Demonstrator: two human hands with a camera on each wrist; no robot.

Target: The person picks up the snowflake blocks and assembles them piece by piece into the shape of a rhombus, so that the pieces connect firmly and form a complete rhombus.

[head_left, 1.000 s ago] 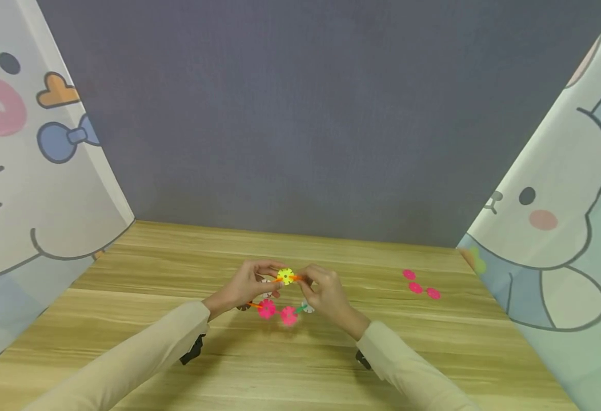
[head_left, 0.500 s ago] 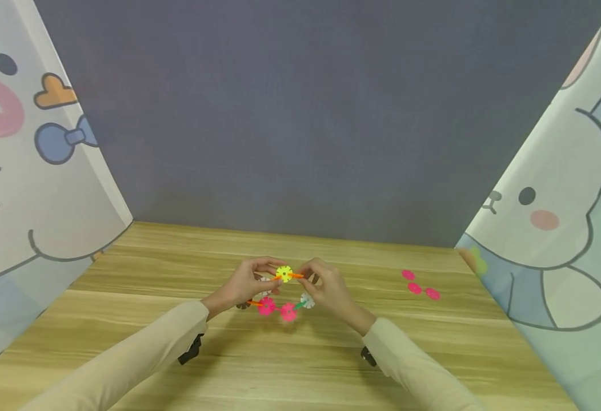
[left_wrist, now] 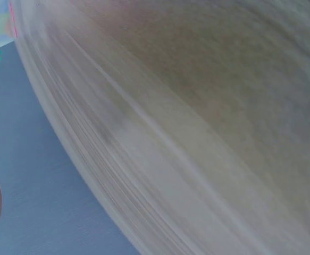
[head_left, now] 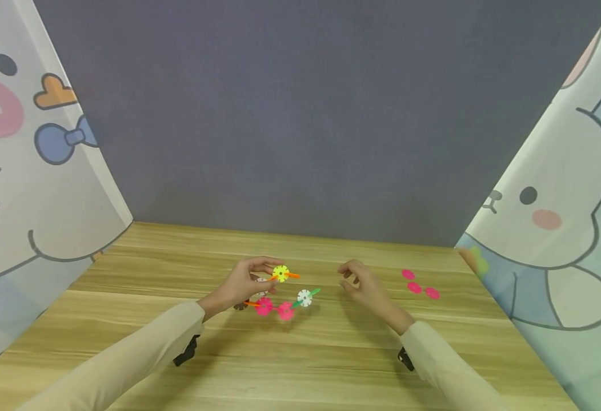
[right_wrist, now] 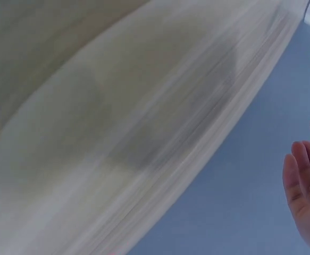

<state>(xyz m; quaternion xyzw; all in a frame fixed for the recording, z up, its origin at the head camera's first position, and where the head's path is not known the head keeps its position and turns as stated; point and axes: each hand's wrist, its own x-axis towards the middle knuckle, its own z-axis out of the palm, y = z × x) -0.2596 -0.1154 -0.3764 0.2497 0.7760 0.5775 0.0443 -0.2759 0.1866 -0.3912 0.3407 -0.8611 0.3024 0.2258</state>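
My left hand (head_left: pixel 240 283) pinches a chain of slotted snowflake discs between thumb and fingers. A yellow disc (head_left: pixel 281 273) faces up at the fingertips, with an orange disc (head_left: pixel 292 275) edge-on to its right. Below hang a dark disc (head_left: pixel 240 306), two pink discs (head_left: pixel 264 306), a white disc (head_left: pixel 304 298) and an edge-on green disc (head_left: pixel 315 291) at the free end. Part of the chain lies hidden behind the left fingers. My right hand (head_left: pixel 366 286) is apart from the chain, to its right, fingers loosely bent and holding nothing. Sleeves fill most of both wrist views.
Three loose pink discs (head_left: pixel 414 287) lie on the wooden table (head_left: pixel 300 365) to the right of my right hand. A grey panel (head_left: pixel 300 125) stands at the back. Cartoon-printed panels (head_left: pixel 547 268) flank the table on both sides.
My right hand has let go of the chain's orange disc and moved right, toward the loose pink discs. My left hand still holds the chain, nearly in place.
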